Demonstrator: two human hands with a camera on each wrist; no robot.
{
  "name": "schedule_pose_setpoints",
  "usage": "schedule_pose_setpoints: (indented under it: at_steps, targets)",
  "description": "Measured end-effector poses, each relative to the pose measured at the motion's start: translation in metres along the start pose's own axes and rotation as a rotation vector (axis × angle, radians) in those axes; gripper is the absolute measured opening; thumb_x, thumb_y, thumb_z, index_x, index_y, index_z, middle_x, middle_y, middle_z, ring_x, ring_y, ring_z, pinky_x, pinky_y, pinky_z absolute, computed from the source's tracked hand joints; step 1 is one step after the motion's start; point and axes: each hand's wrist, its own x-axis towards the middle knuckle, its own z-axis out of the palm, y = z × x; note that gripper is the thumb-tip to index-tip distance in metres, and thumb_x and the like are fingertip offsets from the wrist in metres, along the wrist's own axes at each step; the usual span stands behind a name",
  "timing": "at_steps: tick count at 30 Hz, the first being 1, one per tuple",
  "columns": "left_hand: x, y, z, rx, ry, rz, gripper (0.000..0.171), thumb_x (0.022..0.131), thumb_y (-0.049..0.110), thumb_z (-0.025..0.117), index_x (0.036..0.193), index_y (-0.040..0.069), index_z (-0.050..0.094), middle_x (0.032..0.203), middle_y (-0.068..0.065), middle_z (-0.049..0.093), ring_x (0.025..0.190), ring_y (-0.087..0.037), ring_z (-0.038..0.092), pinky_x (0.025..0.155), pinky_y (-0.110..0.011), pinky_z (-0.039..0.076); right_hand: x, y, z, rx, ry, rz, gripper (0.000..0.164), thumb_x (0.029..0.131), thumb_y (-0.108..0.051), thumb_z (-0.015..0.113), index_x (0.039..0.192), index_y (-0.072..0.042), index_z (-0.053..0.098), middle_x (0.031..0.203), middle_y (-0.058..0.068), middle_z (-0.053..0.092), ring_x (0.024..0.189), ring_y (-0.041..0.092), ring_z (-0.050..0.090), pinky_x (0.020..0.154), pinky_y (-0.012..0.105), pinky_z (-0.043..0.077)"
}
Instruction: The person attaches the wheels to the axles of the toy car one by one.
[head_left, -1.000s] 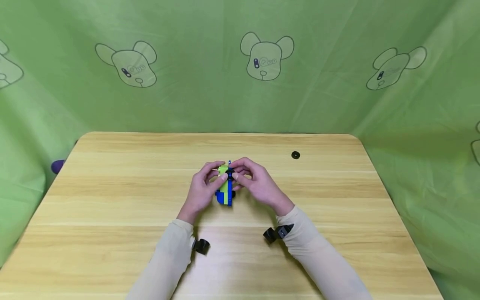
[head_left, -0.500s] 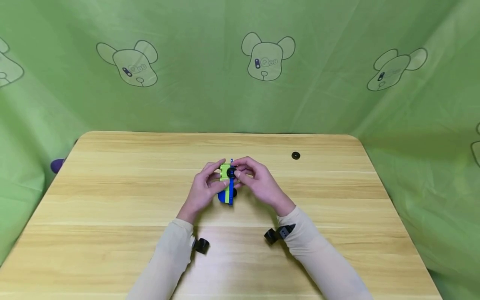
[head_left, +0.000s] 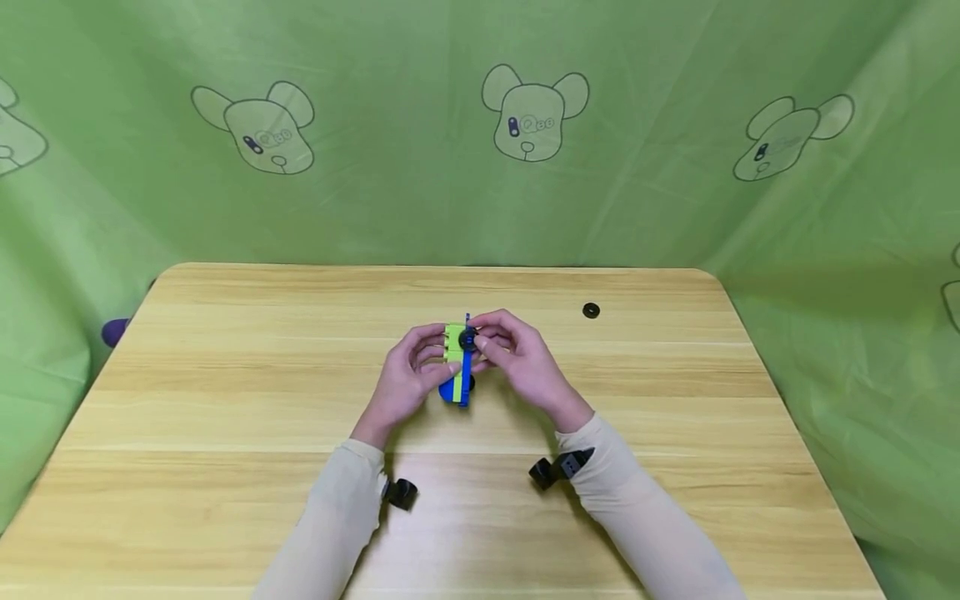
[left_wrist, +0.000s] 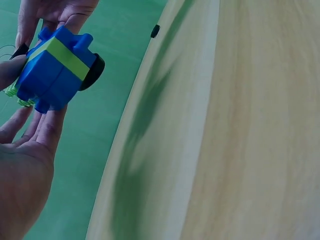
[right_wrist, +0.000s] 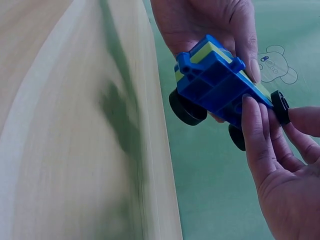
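Note:
A small toy car [head_left: 457, 389] in blue and lime green is up off the table, its long side running away from me in the head view. My left hand [head_left: 405, 375] grips it from the left, thumb on the near side and fingers along the far one. With thumb and fingers, my right hand [head_left: 519, 358] pinches a black wheel [right_wrist: 280, 107] at the car's side. Two more black wheels show on the car in the right wrist view, a larger one [right_wrist: 188, 108] and one partly hidden behind my right fingers [right_wrist: 257, 132].
A loose black ring-shaped tyre [head_left: 591, 310] lies on the wooden table [head_left: 637, 375] toward the back right. Green cloth [head_left: 420, 217] with printed bear heads hangs behind the table and at its sides. Each sleeve carries a small black camera [head_left: 401, 493].
The car has shifted slightly right and away from me in both hands. My left thumb has moved off the pinched wheel and down onto the car's body. The loose tyre has stayed put.

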Motion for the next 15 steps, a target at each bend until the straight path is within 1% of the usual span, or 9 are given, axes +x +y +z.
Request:
schedule_pose_setpoints:
  at_steps: [3, 6, 9, 11, 13, 15]
  targets:
    - [0.000, -0.001, 0.000, 0.032, 0.012, -0.009, 0.058, 0.085, -0.006, 0.072, 0.138, -0.006, 0.047, 0.119, -0.024, 0.059, 0.108, -0.036, 0.057, 0.097, -0.039, 0.049, 0.000, -0.001, 0.000, 0.009, 0.006, -0.001, 0.026, 0.098, 0.007, 0.050, 0.124, 0.007, 0.054, 0.103, 0.023, 0.059, 0.085, 0.031, 0.064, 0.077, 0.042, 0.059]
    - [-0.001, -0.003, -0.002, 0.050, 0.006, -0.020, 0.060, 0.086, -0.004, 0.072, 0.140, -0.003, 0.046, 0.120, -0.024, 0.059, 0.107, -0.035, 0.056, 0.098, -0.045, 0.048, 0.001, -0.001, -0.001, 0.011, 0.013, -0.009, 0.026, 0.098, 0.007, 0.050, 0.124, 0.008, 0.054, 0.103, 0.024, 0.059, 0.086, 0.031, 0.063, 0.078, 0.043, 0.059]
    - [-0.002, -0.004, -0.003, 0.051, -0.013, -0.035, 0.062, 0.085, -0.007, 0.071, 0.141, -0.003, 0.045, 0.124, -0.025, 0.057, 0.110, -0.037, 0.055, 0.097, -0.052, 0.047, 0.003, -0.002, -0.001, 0.011, 0.026, -0.012, 0.025, 0.099, 0.005, 0.051, 0.123, 0.008, 0.054, 0.103, 0.023, 0.059, 0.087, 0.030, 0.063, 0.079, 0.044, 0.058]
    - [-0.003, -0.004, -0.003, 0.049, -0.030, -0.040, 0.063, 0.084, -0.011, 0.070, 0.142, -0.005, 0.044, 0.126, -0.026, 0.055, 0.112, -0.039, 0.053, 0.096, -0.055, 0.046, 0.004, -0.002, -0.002, 0.011, 0.034, -0.008, 0.025, 0.099, 0.005, 0.051, 0.123, 0.008, 0.054, 0.102, 0.023, 0.059, 0.087, 0.029, 0.063, 0.079, 0.045, 0.058]
    - [-0.005, 0.004, -0.001, 0.057, -0.043, -0.039, 0.062, 0.084, -0.012, 0.069, 0.141, -0.007, 0.044, 0.127, -0.027, 0.054, 0.112, -0.041, 0.053, 0.096, -0.055, 0.046, 0.005, -0.004, -0.002, 0.010, 0.038, -0.001, 0.025, 0.099, 0.005, 0.051, 0.124, 0.007, 0.054, 0.102, 0.022, 0.059, 0.087, 0.029, 0.063, 0.080, 0.046, 0.058]
    - [-0.007, 0.011, 0.001, 0.062, -0.048, -0.029, 0.061, 0.085, -0.011, 0.068, 0.141, -0.008, 0.044, 0.126, -0.028, 0.053, 0.112, -0.042, 0.053, 0.096, -0.053, 0.047, 0.005, -0.005, -0.003, 0.008, 0.040, 0.007, 0.025, 0.099, 0.005, 0.051, 0.124, 0.007, 0.054, 0.102, 0.022, 0.059, 0.087, 0.029, 0.063, 0.080, 0.044, 0.058]
